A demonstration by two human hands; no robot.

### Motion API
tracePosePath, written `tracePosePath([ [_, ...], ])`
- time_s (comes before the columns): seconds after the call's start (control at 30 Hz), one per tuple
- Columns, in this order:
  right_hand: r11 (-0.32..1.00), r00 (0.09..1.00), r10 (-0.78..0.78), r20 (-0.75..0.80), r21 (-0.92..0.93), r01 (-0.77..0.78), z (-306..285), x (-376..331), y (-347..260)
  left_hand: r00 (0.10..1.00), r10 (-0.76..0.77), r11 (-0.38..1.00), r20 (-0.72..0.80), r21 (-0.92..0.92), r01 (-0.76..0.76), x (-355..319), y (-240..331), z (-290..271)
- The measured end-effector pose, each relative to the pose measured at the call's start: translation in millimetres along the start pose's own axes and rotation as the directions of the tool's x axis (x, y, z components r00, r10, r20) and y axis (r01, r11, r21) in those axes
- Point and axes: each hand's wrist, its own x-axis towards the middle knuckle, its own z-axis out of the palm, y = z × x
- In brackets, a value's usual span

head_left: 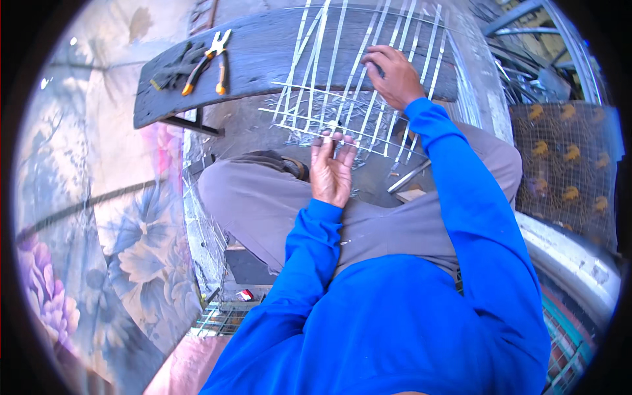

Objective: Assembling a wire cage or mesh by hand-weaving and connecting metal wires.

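Observation:
A lattice of thin, pale, flat strips (pixel 308 90) leans across the bench edge, with long strips crossed by a few cross strips near my lap. My left hand (pixel 331 172) is palm up at its near edge, thumb and fingers closed on a strip crossing. Over the right part of the lattice, my right hand (pixel 394 78) has its fingers curled toward the thumb beside a long strip. Whether it grips anything is too small to tell.
A dark wooden bench (pixel 263 56) stands ahead, bearing pliers (pixel 214 59) with orange-black handles and dark gloves (pixel 179 69). Many short metal offcuts (pixel 303 137) litter the floor below. A floral sheet (pixel 125 204) hangs at left; metal bars (pixel 520 29) and a mesh panel (pixel 559 158) are at right.

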Motion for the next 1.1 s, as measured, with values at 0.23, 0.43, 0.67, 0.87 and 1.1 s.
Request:
tracePosePath([
  [0.23, 0.999, 0.999, 0.027, 0.022, 0.033, -0.028, -9, 1, -2, 0.976, 0.045, 0.984, -0.214, 0.177, -0.006, 17, 8, 18],
  [0.43, 0.999, 0.999, 0.016, 0.033, 0.039, -0.017, -8, 7, -3, 0.968, 0.096, 0.993, -0.232, -0.048, -0.11, 57, 35, 44],
  [0.67, 0.998, 0.997, -0.048, 0.063, 0.031, 0.046, -3, 11, -5, 0.993, 0.093, 0.962, -0.069, -0.252, -0.107, 53, 32, 37],
  [0.87, 0.981, 0.987, -0.161, -0.004, -0.114, 0.159, -1, 24, -33, 0.996, 0.071, 0.982, -0.045, -0.171, -0.078, 59, 24, 32],
  [1.1, 0.943, 0.93, -0.308, 0.199, -0.063, 0.326, 7, 41, -40, 0.996, 0.041, 0.996, -0.081, -0.078, -0.047, 64, 20, 39],
])
